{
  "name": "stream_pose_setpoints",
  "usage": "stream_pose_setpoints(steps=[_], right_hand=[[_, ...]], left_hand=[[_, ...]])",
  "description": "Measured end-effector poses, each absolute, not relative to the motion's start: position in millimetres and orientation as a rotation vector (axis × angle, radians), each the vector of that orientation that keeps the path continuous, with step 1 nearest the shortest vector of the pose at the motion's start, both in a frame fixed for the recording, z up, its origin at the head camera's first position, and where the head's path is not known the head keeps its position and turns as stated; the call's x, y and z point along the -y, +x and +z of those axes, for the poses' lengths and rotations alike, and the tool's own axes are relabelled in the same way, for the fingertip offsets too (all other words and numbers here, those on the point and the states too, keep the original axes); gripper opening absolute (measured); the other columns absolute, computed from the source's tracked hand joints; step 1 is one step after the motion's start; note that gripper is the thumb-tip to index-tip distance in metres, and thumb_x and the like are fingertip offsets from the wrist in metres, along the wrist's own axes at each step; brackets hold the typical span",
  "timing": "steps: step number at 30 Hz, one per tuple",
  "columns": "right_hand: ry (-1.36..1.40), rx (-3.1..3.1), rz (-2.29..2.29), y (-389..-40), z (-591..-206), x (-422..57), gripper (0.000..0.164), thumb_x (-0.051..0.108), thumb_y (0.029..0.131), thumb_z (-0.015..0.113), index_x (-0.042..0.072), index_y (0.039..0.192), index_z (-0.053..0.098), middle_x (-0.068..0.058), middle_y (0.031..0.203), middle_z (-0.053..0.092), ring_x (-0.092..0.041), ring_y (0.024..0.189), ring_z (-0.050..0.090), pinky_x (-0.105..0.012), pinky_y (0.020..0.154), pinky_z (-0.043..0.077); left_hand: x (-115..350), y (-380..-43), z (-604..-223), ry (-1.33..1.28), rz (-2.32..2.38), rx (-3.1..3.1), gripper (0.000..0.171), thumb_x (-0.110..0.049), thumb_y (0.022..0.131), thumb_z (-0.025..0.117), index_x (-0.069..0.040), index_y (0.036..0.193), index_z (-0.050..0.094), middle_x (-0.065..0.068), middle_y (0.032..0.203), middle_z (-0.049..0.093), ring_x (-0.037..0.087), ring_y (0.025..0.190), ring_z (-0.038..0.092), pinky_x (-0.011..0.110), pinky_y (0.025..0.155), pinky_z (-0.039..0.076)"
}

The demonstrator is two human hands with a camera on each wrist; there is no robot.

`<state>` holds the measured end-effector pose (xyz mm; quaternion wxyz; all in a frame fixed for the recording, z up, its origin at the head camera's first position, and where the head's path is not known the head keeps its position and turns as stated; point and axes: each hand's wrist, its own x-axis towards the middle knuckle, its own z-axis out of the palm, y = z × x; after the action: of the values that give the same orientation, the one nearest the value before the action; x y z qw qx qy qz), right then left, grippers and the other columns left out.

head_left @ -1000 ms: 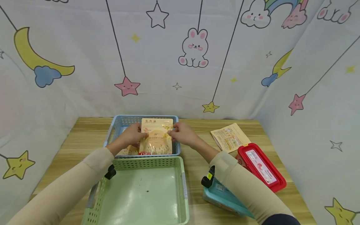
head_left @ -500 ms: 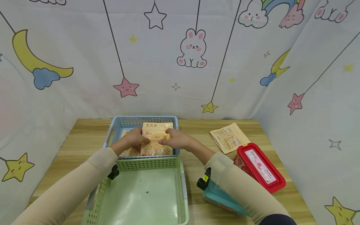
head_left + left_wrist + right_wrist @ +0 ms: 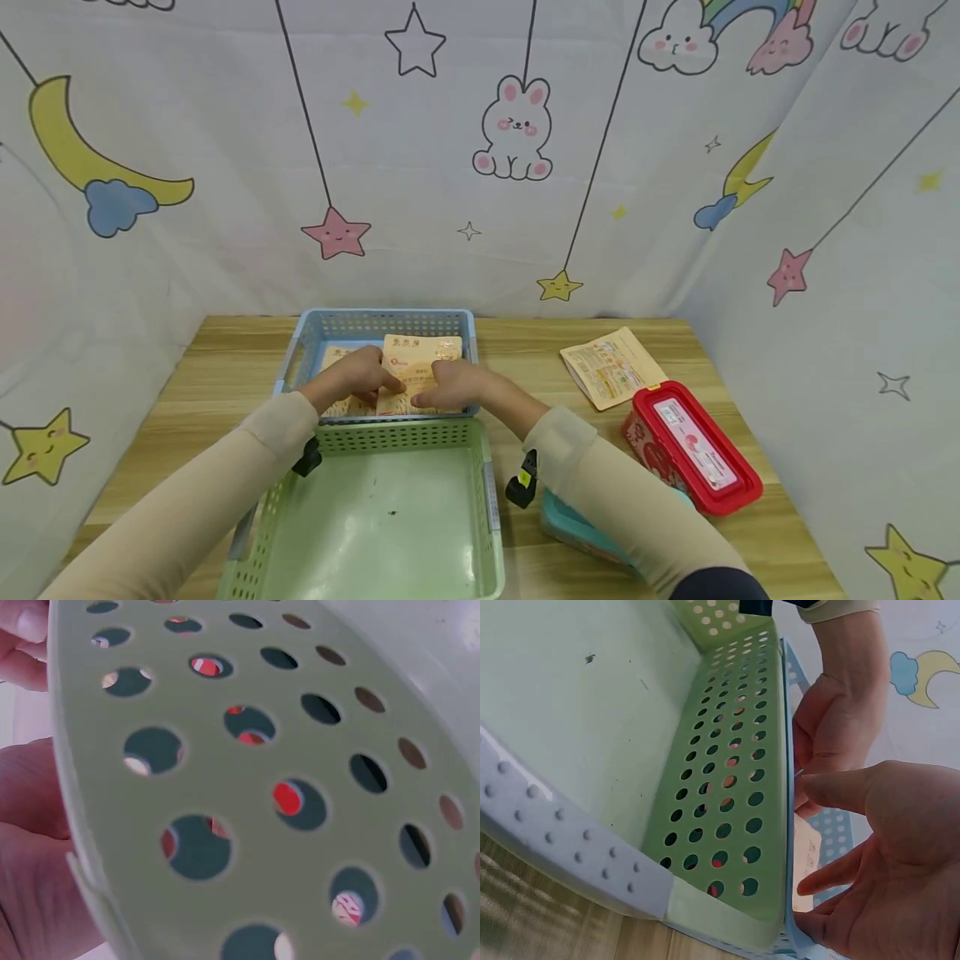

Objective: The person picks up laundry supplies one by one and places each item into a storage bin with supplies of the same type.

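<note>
A cream printed pouch (image 3: 408, 357) lies in the blue basket (image 3: 386, 312), right of another cream pouch (image 3: 335, 356). My left hand (image 3: 352, 375) grips the right pouch near its left edge, with a digit on its front. My right hand (image 3: 463, 385) rests on the pouch's right part, thumb on the front. In the right wrist view, the right hand's fingers (image 3: 832, 874) are spread and fairly straight beside the cream surface. The left wrist view shows the left hand (image 3: 26, 825) behind the green basket's holed wall (image 3: 247, 780), its fingertips mostly hidden.
The green basket (image 3: 382, 508) stands in front, touching the blue one. To the right on the wooden table (image 3: 517, 533) are another cream pouch (image 3: 613, 367), a red-lidded box (image 3: 697, 446) and a teal box (image 3: 570, 521), partly under the right sleeve. A printed curtain (image 3: 435, 275) borders the table.
Both hands have lowered the pouch into the blue basket, beside the other pouch. The right hand has slid left and down from the pouch's right edge onto its front.
</note>
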<state>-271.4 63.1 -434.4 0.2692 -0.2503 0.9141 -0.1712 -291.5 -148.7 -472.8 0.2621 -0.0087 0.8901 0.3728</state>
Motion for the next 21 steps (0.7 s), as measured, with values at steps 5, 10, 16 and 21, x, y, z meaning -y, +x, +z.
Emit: stream_pose_setpoints(steps=[5, 10, 16, 21], right_hand=[[-0.66, -2.494, -0.416, -268.2, -434.8, -58.5, 0.061, 0.045, 0.106, 0.061, -0.007, 0.138, 0.058, -0.015, 0.114, 0.071, -0.025, 0.097, 0.068, -0.039, 0.084, 0.056], [-0.625, -2.521, -0.442, -266.5, -435.1, -57.9, 0.053, 0.044, 0.106, 0.063, -0.006, 0.125, 0.063, -0.007, 0.088, 0.064, -0.02, 0.076, 0.058, -0.034, 0.07, 0.048], [-0.583, -2.561, -0.46, -264.6, -437.8, -55.2, 0.06, 0.045, 0.106, 0.062, -0.008, 0.134, 0.06, -0.013, 0.104, 0.069, -0.024, 0.087, 0.064, -0.037, 0.076, 0.053], [-0.568, -2.577, -0.533, -261.2, -440.2, -53.8, 0.07, 0.045, 0.107, 0.06, -0.01, 0.15, 0.05, -0.023, 0.14, 0.064, -0.035, 0.12, 0.067, -0.044, 0.099, 0.055]], left_hand=[[148.7, -292.5, -474.1, -0.011, 0.971, -2.409, 0.04, -0.02, 0.098, 0.076, 0.006, 0.116, 0.053, 0.015, 0.096, 0.056, 0.019, 0.065, 0.06, 0.035, 0.062, 0.055], [146.3, -293.3, -474.2, -0.003, 0.931, -2.424, 0.033, -0.022, 0.099, 0.076, 0.004, 0.108, 0.058, 0.007, 0.079, 0.053, 0.017, 0.059, 0.057, 0.033, 0.061, 0.051], [145.2, -294.0, -473.7, -0.01, 0.931, -2.415, 0.028, -0.02, 0.098, 0.077, -0.008, 0.084, 0.055, -0.005, 0.056, 0.035, 0.012, 0.048, 0.045, 0.031, 0.054, 0.047], [145.9, -293.9, -473.8, 0.014, 0.91, -2.439, 0.027, -0.021, 0.098, 0.077, -0.009, 0.082, 0.059, -0.006, 0.054, 0.034, 0.011, 0.047, 0.045, 0.031, 0.055, 0.048]])
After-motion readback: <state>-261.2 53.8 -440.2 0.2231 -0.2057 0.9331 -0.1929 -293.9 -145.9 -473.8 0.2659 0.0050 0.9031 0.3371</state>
